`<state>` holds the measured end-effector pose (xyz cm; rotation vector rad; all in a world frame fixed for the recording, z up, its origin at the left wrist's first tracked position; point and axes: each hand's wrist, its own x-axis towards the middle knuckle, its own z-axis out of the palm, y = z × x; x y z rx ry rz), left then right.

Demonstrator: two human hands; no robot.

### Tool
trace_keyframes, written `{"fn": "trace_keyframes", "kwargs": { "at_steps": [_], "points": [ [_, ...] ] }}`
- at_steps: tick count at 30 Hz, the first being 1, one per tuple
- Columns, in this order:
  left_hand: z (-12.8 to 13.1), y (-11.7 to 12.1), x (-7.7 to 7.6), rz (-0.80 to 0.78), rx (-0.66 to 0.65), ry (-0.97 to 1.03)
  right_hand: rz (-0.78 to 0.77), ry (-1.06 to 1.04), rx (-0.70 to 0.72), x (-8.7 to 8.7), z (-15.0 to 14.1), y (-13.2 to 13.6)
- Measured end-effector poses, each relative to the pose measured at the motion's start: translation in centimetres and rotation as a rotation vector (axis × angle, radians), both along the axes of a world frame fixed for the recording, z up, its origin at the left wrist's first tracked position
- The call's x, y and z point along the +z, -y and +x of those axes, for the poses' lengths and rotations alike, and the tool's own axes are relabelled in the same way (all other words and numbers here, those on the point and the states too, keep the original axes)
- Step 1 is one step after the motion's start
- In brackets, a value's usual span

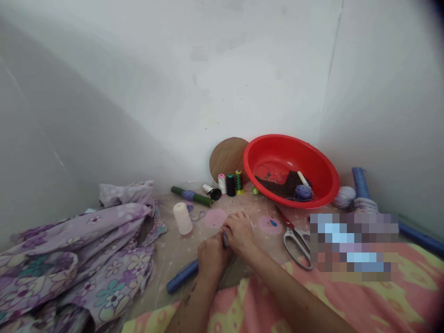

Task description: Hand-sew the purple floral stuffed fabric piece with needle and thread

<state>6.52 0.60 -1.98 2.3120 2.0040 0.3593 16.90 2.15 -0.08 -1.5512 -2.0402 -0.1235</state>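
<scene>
My left hand [212, 254] is closed around a blue tube [182, 277], whose near end sticks out to the lower left. A small patch of purple-grey yarn [225, 239] shows on the tube between my hands. My right hand [240, 235] is closed over the tube's far part, its thumb side against the yarn; its fingertips are partly hidden. Left of my hands a white cone of thread [182, 218] leans, with a loose purple strand [197, 216] beside it. Scissors [294, 240] with red and grey handles lie to the right.
A red basin [329, 178] holding dark material and a purple yarn ball [303, 192] tilts against the wall. Several thread spools [230, 185] stand near a cardboard disc [227, 157]. A green tube [203, 199], flowered cloth [114, 263] and a pink-yellow blanket [350, 296] surround the area.
</scene>
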Motion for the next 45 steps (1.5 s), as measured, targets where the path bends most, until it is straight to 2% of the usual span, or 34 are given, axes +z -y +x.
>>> {"fn": "trace_keyframes", "kwargs": {
  "at_steps": [3,9,11,13,16,19,21,23,26,28,30,32,36,38,40,45],
  "points": [
    [0.0,-0.1,-0.2,0.019,-0.031,0.015,0.017,-0.113,-0.037,0.0,0.2,-0.2],
    [-0.1,-0.1,0.0,0.018,-0.042,0.024,-0.046,0.109,0.094,0.8,0.9,-0.1],
    [-0.1,0.0,0.1,0.01,-0.046,0.022,-0.049,0.096,0.121,0.7,1.0,-0.3],
    [-0.1,0.1,0.2,0.002,-0.039,0.019,-0.033,-0.103,0.114,0.5,1.0,-0.6],
    [0.0,0.2,0.4,-0.016,-0.021,0.019,0.006,-0.692,0.077,0.3,1.0,-1.1],
    [0.1,0.1,0.5,-0.044,-0.017,0.017,-0.081,-1.224,0.154,0.7,1.6,-1.2],
    [0.1,0.0,0.6,-0.05,-0.01,0.008,-0.091,-1.453,0.189,1.2,2.4,-1.1],
    [0.0,-0.1,0.5,-0.041,-0.002,0.0,0.07,-1.567,0.144,1.9,3.8,-1.0],
    [-0.2,-0.3,0.2,-0.024,-0.012,-0.003,0.452,-1.479,-0.01,2.9,6.5,-0.7],
    [-0.3,-0.4,0.1,-0.021,-0.023,-0.004,0.551,-1.327,-0.103,3.1,8.1,-0.5],
    [-0.3,-0.5,0.0,-0.024,-0.023,-0.005,0.578,-1.219,-0.174,2.9,9.0,-0.3],
    [-0.3,-0.5,0.1,-0.025,-0.023,-0.005,0.489,-1.158,-0.153,2.3,8.9,-0.2],
    [-0.1,-0.3,0.5,-0.048,-0.007,-0.006,0.08,-0.989,0.114,0.9,6.6,-0.2],
    [-0.1,-0.1,0.8,-0.058,-0.006,-0.002,-0.03,-0.794,0.2,0.6,5.2,0.1],
    [-0.1,-0.1,0.8,-0.054,-0.012,0.005,-0.075,-0.602,0.206,0.6,4.2,0.7],
    [-0.3,-0.2,0.6,-0.039,-0.016,0.009,-0.151,-0.252,0.077,1.1,3.3,1.8]
  ]
}}
